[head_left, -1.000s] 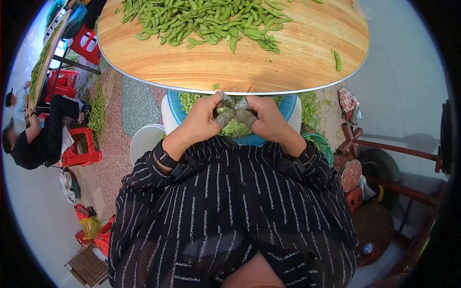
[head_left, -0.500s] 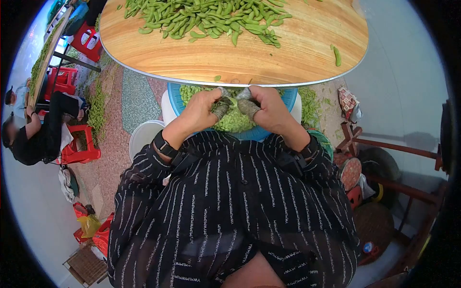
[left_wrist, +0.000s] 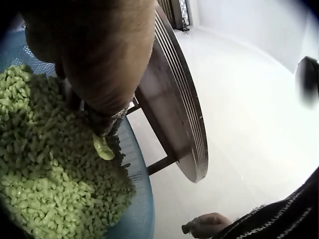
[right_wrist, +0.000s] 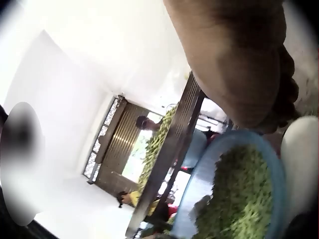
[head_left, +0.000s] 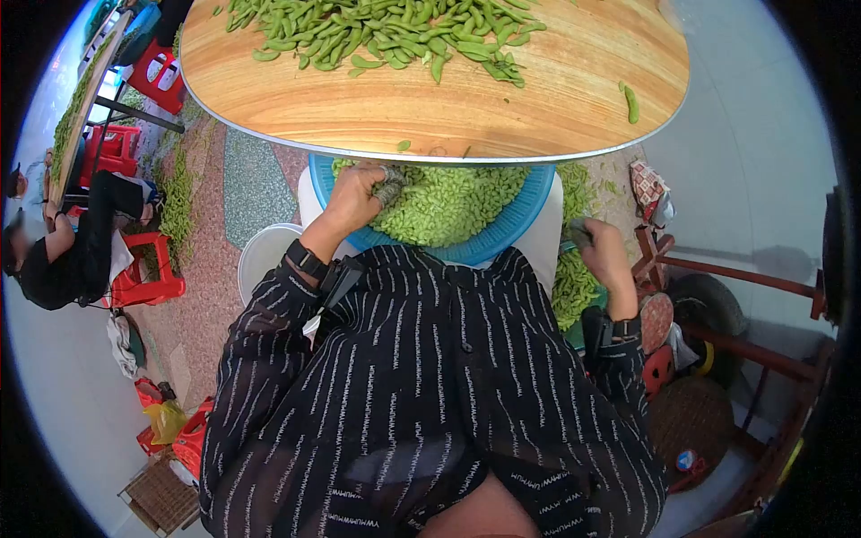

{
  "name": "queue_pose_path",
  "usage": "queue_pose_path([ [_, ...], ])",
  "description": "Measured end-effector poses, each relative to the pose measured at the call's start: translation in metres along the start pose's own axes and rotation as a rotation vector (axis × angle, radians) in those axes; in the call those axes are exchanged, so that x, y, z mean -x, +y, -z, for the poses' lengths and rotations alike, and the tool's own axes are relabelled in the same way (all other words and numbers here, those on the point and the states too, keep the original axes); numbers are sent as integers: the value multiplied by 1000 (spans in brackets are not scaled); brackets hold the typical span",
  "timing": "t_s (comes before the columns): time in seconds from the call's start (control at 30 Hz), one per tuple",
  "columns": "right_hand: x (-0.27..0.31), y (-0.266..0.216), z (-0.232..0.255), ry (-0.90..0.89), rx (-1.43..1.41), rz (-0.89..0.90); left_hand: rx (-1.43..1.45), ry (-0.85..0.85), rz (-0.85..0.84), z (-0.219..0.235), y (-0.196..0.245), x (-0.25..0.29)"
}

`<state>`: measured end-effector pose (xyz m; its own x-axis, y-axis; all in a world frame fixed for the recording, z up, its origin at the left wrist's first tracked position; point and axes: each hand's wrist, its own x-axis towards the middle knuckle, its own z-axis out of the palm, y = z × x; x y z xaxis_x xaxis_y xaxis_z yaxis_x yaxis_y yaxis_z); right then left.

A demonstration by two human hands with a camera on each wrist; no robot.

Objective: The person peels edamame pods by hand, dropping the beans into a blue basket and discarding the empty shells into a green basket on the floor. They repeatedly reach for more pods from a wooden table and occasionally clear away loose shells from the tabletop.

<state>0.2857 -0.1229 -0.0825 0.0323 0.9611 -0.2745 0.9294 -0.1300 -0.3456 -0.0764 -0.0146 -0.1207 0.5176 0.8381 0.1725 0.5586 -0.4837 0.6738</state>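
On a clock face laid over my head view, a seated person in black (head_left: 67,251) is out at 9 o'clock, beside a red stool (head_left: 148,269). Closer in at 9 sits a white bucket (head_left: 260,260). Between 10 and 11, my left hand (head_left: 359,199) has its fingers curled over the blue basin (head_left: 475,253), pinching a green bean (left_wrist: 103,148) at the wrapped fingertips. The basin lies near the centre toward 12, heaped with shelled beans (head_left: 457,202). Beyond, the wooden tabletop (head_left: 430,112) carries a pile of green pods (head_left: 386,40) at 12. At 3, pods fill a green basket (head_left: 574,334); my right hand (head_left: 610,258) is just above it, its thumb wrapped, and I can't tell whether it grips anything. A lone pod (head_left: 631,105) lies on the tabletop between 1 and 2.
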Motion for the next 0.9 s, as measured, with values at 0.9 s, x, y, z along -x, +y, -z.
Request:
queue_pose_path([
  [0.9,-148,-139,-171,-150,-5,771,-447,211,814,87,-66,204],
])
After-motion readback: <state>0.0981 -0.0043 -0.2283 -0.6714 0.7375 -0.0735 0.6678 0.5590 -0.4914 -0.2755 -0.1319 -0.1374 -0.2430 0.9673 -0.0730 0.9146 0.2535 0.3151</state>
